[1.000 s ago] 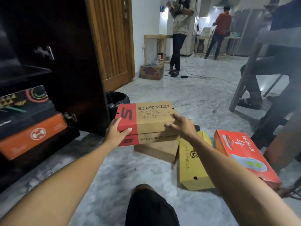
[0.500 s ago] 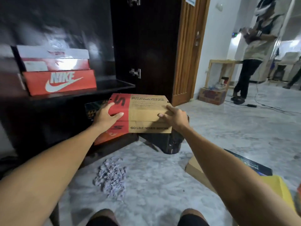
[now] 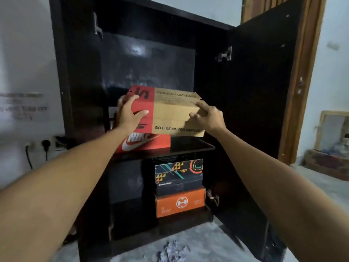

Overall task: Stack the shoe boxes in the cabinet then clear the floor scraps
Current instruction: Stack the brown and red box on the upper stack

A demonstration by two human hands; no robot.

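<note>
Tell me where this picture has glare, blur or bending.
Head view: glare on the cabinet's back panel; the wall print at left is smeared; the door frame bows from the wide lens; the slogan on the held box stays readable.

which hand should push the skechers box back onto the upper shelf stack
Probably the right hand: it grips the Skechers box's near right corner, nearer the viewer. The left hand wraps the red left end.
</note>
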